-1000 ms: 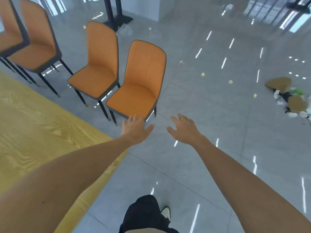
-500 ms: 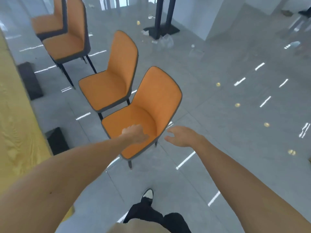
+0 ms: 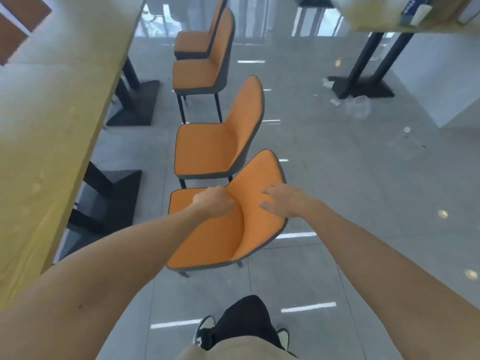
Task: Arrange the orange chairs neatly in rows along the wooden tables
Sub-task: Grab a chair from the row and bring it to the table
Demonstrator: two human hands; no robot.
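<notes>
The nearest orange chair [image 3: 220, 232] stands just in front of me, angled so its backrest points up and right. My left hand [image 3: 214, 203] lies loosely curled on it where the seat meets the backrest. My right hand [image 3: 281, 201] rests with spread fingers flat on the front of the backrest. A second orange chair [image 3: 207, 149] stands right behind it, and two more [image 3: 200, 74] line up farther back. All sit to the right of the long wooden table [image 3: 52, 105].
Black table bases [image 3: 114, 196] stand on the grey floor under the wooden table. Another wooden table [image 3: 384, 16] on black legs is at the top right, with litter and a plastic bag [image 3: 359, 105] near its base. My feet are below the chair.
My view has swung left along the row of chairs. Both hands have moved forward from in front of the nearest chair onto its seat and backrest.
</notes>
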